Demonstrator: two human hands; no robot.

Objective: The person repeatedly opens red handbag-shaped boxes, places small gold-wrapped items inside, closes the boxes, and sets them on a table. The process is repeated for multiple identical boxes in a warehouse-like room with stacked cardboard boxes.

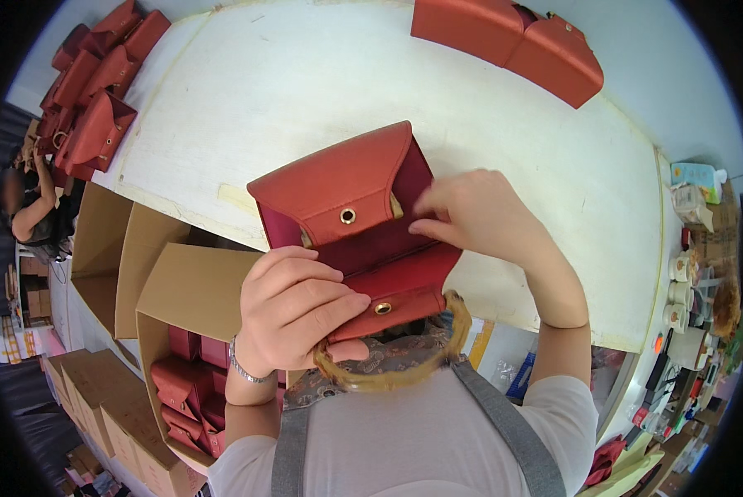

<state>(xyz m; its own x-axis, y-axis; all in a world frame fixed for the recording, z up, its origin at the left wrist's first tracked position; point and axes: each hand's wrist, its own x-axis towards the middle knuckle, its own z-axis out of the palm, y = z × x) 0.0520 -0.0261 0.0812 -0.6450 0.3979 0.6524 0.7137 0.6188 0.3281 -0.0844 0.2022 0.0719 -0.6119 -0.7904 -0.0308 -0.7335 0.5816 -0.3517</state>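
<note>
Head view: we held a red satin handbag (350, 219) above the near edge of the white table (247, 91), its flap raised and its snap stud showing. Our left hand (297, 311) was clamped around the lower front panel and the amber ring handle (392, 369), fingers pressed together over the fabric. Our right hand (475, 215) pinched the bag's right side at the opening. We judged that the smooth satin could slide from the left grip and drop toward the open cardboard box (181, 364) of red bags below, and that a hard tug might crease the flap. More red bags (89, 91) lay piled at the table's far left.
</note>
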